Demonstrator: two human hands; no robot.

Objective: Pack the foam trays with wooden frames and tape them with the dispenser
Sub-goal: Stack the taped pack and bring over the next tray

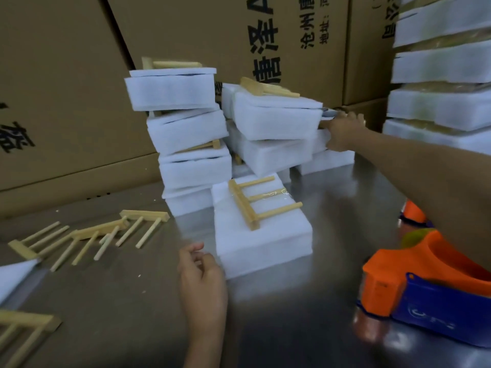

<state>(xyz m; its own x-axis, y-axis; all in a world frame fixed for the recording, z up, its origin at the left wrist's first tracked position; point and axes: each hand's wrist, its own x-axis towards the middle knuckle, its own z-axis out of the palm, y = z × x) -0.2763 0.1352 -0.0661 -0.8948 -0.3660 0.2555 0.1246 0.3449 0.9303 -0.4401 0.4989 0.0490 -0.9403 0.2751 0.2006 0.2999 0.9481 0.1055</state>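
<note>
Where the right arm crosses at three o'clock, it hides most of the orange and blue plastic tape dispenser sitting on the grey metal table, and the dispenser's near edge is blurred and cut off by the frame. Out at two o'clock the right hand reaches to the far end of the upper white foam tray on the leaning right-hand stack; its fingers are turned away, so I cannot tell whether they grip the tray or only touch it. Something shiny shows just above the knuckles, too small to name.

Down at six o'clock the left hand rests low on the table with fingers loosely curled, holding nothing, fingertips just beside the near-left corner of the flat white foam block at centre. On that block lies a pale wooden comb-shaped frame, three round pegs off a square bar, under a glint of clear tape.

At ten o'clock stands a crooked tower of soft, fuzzy foam trays, a frame poking out on top. Loose wooden frames scatter at eight o'clock; another is cut off at the bottom-left corner. Brown cardboard cartons wall the back, and more foam packs rise at one o'clock, half out of view.
</note>
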